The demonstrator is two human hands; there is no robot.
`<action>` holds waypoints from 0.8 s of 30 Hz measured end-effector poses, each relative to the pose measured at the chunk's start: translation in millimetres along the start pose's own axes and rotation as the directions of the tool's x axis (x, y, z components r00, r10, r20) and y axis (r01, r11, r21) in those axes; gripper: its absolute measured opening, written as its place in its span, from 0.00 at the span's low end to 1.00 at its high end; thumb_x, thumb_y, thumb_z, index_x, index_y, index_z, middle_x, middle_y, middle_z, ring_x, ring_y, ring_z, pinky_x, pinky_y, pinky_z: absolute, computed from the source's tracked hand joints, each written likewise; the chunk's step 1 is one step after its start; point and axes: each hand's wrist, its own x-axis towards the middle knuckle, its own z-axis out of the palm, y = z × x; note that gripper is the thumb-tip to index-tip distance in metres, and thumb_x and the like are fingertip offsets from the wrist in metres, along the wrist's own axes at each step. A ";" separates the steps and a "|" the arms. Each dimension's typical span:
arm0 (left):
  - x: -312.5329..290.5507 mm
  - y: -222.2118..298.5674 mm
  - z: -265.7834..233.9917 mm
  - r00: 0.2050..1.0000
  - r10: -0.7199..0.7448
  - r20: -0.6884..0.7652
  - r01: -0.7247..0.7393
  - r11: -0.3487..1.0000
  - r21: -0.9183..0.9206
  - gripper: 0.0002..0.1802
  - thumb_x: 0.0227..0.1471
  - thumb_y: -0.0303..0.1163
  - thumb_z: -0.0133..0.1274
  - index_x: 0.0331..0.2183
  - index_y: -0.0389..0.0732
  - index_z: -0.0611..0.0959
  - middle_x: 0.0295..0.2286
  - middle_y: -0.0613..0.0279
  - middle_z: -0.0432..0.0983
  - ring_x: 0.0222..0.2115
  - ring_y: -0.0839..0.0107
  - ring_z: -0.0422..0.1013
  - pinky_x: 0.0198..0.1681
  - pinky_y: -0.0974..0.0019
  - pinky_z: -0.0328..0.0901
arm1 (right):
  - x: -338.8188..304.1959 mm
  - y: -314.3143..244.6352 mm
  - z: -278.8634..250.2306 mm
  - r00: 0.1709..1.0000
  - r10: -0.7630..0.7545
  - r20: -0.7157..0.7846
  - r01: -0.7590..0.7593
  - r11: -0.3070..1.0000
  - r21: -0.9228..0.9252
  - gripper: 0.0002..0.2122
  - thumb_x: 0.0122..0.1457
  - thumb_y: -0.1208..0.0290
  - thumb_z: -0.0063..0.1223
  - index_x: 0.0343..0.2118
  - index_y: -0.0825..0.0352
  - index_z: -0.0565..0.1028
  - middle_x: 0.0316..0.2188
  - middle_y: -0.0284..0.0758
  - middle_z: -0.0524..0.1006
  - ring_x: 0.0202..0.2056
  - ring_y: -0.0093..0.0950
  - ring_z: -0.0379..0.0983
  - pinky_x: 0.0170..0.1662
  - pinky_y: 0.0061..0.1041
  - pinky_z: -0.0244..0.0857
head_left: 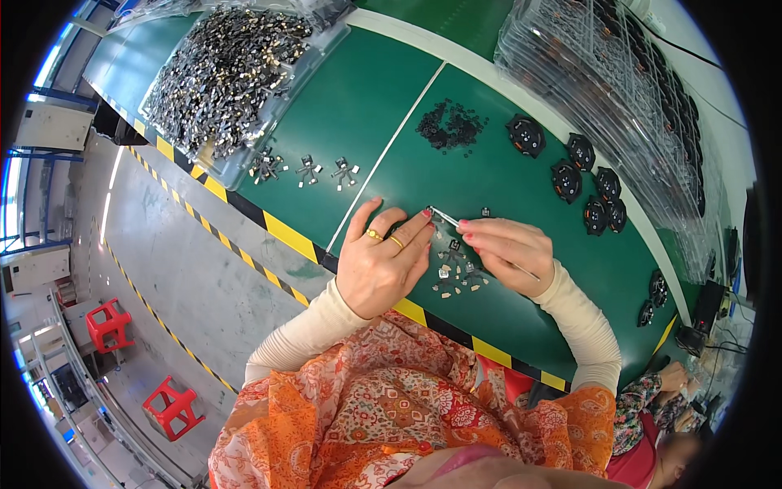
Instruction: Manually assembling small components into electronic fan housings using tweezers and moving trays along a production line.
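Note:
My right hand is closed round a pair of silver tweezers, their tip pointing left toward my left fingertips. My left hand, with rings on two fingers, pinches a small dark part at the tweezers' tip; its exact shape is mostly hidden. Between and just below my hands lies a loose cluster of small black parts with pale tabs. One more small black part sits on the green table just beyond my right hand.
A clear tray heaped with small black and metallic parts stands far left, a few loose pieces beside it. Tiny black rings lie in a pile ahead. Round black units and stacked clear trays are at the right.

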 end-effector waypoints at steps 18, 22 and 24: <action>-2.6 0.3 1.0 1.000 0.016 0.015 -0.016 1.000 0.026 0.15 0.42 0.25 0.61 0.37 0.39 0.85 0.43 0.64 0.79 0.40 0.66 0.72 0.55 0.51 0.61 | 3.2 -6.1 2.7 0.998 0.038 -0.051 -0.041 0.998 -0.046 0.13 0.50 0.85 0.58 0.40 0.73 0.78 0.40 0.43 0.80 0.37 0.37 0.80 0.39 0.28 0.75; -3.0 -1.8 2.4 0.999 0.043 0.023 -0.044 0.998 0.034 0.14 0.43 0.28 0.61 0.36 0.37 0.85 0.44 0.62 0.77 0.44 0.64 0.69 0.55 0.50 0.60 | 0.0 -2.3 3.1 1.000 0.019 -0.025 -0.019 1.000 0.002 0.14 0.49 0.87 0.57 0.41 0.73 0.78 0.42 0.45 0.80 0.39 0.38 0.80 0.41 0.30 0.75; -2.7 -1.7 1.6 0.999 0.042 0.020 -0.043 0.999 0.034 0.14 0.43 0.28 0.61 0.36 0.37 0.85 0.44 0.62 0.77 0.44 0.64 0.69 0.55 0.50 0.60 | -0.7 -1.0 2.9 1.000 -0.005 -0.019 0.005 1.000 0.018 0.14 0.48 0.88 0.57 0.40 0.73 0.78 0.42 0.46 0.80 0.40 0.39 0.80 0.42 0.31 0.75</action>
